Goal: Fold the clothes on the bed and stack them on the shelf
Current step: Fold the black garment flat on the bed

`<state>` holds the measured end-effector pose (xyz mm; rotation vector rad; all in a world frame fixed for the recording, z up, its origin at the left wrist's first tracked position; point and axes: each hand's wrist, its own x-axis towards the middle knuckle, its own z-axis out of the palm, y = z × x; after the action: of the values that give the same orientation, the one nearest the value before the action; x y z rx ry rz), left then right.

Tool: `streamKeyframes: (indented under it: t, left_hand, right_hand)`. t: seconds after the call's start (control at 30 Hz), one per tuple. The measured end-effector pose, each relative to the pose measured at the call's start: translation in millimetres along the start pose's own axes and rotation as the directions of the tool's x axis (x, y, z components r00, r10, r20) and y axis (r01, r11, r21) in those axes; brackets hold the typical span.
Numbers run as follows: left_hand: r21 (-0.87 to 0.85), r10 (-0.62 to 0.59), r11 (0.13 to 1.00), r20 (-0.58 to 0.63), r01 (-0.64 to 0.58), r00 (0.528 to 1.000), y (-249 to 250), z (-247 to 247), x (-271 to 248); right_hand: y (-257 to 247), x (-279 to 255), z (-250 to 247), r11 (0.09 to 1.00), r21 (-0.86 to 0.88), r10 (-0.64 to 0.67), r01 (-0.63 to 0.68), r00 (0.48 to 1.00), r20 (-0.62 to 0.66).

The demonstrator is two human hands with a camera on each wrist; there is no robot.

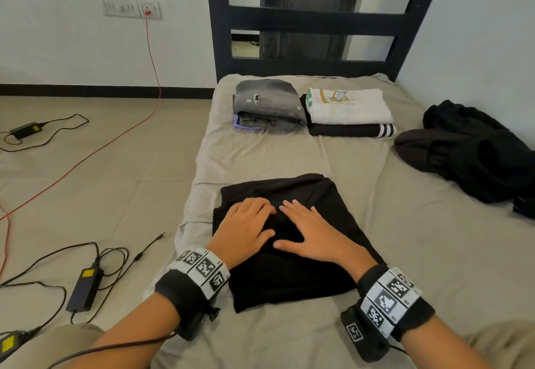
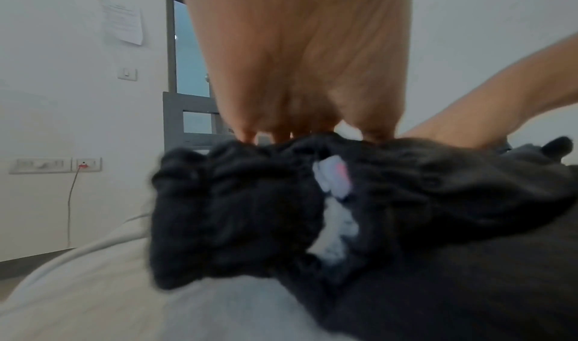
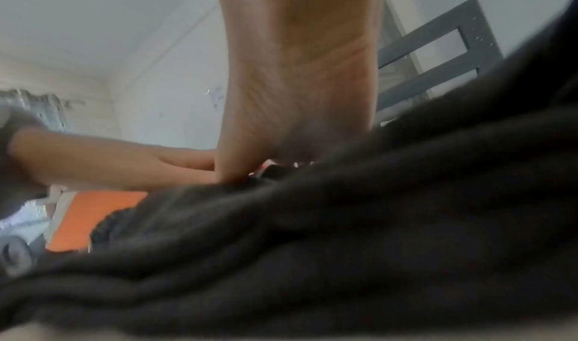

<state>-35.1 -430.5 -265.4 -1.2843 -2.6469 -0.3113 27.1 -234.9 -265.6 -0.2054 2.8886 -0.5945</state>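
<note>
Head view: a folded black garment (image 1: 289, 241) lies on the near part of the bed (image 1: 405, 238), which is covered in a beige sheet. Both hands rest flat on top of it, side by side. The left hand (image 1: 246, 229) and the right hand (image 1: 312, 234) each have a released grip, fingers straight and spread, pressing the cloth and grasping nothing. Farther up the bed, near the dark headboard (image 1: 318, 18), sit two folded stacks just beside each other: grey jeans (image 1: 267, 102) on the left, and a white shirt (image 1: 347, 105) lying on a black striped garment (image 1: 353, 130) on the right. A loose heap of black clothes (image 1: 469, 151) lies at the bed's right edge. On the floor to the left are power adapters (image 1: 85, 287) with cables and a red cord (image 1: 150, 58) running up to a wall socket.

Left wrist view: the left hand's fingertips (image 2: 247, 135) touch the bunched top edge of the black garment (image 2: 437, 198), with a pale label (image 2: 334, 175) showing in its folds. The right forearm reaches in from the right.

Right wrist view: blurred; the right palm (image 3: 297, 99) presses down on the dark cloth (image 3: 344, 247), and the left hand (image 3: 125, 165) lies just beside it.
</note>
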Motion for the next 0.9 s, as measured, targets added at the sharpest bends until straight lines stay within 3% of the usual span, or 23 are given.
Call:
streamKeyframes:
  t: [0.07, 0.13, 0.2, 0.27, 0.33, 0.4, 0.47, 0.53, 0.57, 0.7, 0.8, 0.9]
  left_hand:
    - [0.018, -0.033, 0.999, 0.239, 0.03, 0.971, -5, 5, -1]
    - [0.099, -0.171, 0.985, 0.445, 0.142, 0.879, -12, 11, -3]
    - [0.148, -0.264, 0.965, 0.527, 0.218, 0.808, -17, 15, -3]
    - [0.127, -0.286, 0.957, 0.562, 0.261, 0.776, -19, 9, 2]
    - [0.014, -0.294, 0.942, 0.511, 0.335, 0.807, -18, 3, 9]
    - [-0.123, -0.34, 0.914, 0.291, 0.387, 0.894, -22, 0, 14]
    - [-0.069, -0.383, 0.919, 0.077, 0.388, 0.921, -35, 2, 17]
    - [-0.014, -0.416, 0.908, 0.082, 0.418, 0.906, -47, 5, 18]
    - [-0.007, -0.431, 0.901, 0.105, 0.434, 0.896, -51, 6, 19]
    - [-0.144, -0.426, 0.892, 0.041, 0.428, 0.904, -57, 9, 26]
    - [-0.126, -0.295, 0.945, 0.079, 0.303, 0.952, -54, 10, 29]
    - [-0.109, -0.409, 0.907, 0.011, 0.408, 0.912, -58, 10, 35]
  right_hand:
    - [1, 4, 13, 1.0, -0.017, 0.005, -0.004, 0.998, 0.064]
    - [5, 7, 28, 0.998, -0.061, 0.008, -0.004, 0.998, 0.06]
    - [11, 8, 32, 0.998, -0.058, 0.018, -0.017, 1.0, 0.02]
    - [17, 8, 25, 1.0, 0.019, 0.022, -0.022, 1.0, -0.02]
    - [20, 4, 10, 0.987, 0.141, 0.081, -0.081, 0.997, 0.003]
    - [30, 4, -5, 0.957, 0.243, 0.161, -0.156, 0.987, -0.001]
    - [41, 10, -14, 0.95, 0.26, 0.221, -0.171, 0.959, -0.175]
    - [53, 21, -22, 0.962, 0.179, 0.256, -0.205, 0.903, -0.344]
    - [58, 28, -26, 0.959, 0.157, 0.278, -0.235, 0.887, -0.368]
    - [69, 57, -42, 0.951, 0.058, 0.308, -0.305, 0.9, -0.309]
    - [73, 75, -48, 0.954, -0.034, 0.271, -0.297, 0.906, -0.324]
    - [75, 88, -50, 0.948, 0.031, 0.304, -0.317, 0.871, -0.386]
